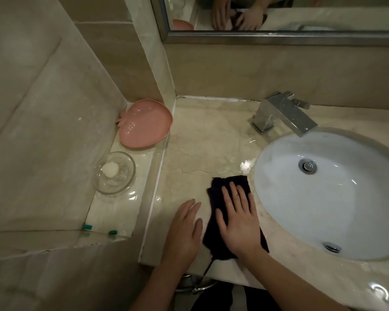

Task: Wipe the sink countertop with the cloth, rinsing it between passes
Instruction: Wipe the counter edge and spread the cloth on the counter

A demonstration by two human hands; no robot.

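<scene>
Head view: right hand [238, 216] presses flat, fingers spread, on the dark cloth [230, 223] lying on the countertop [200, 142] just left of the sink [330, 194]. Left hand [184, 230] rests open left of the cloth. Best to keep even pressure, sweeping wet patches toward the sink.

Counter [200, 140] — glossy veined stone, wet sheen; cloth [220, 234] dark, matt fabric; faucet [281, 113] polished metal; basin [337, 198] smooth glazed white — dish [115, 173] clear glass.

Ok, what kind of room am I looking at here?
Most likely a bathroom: a white oval sink basin set in a beige marble countertop, a square chrome faucet, a framed wall mirror above, and a clear glass soap dish alongside.
</scene>
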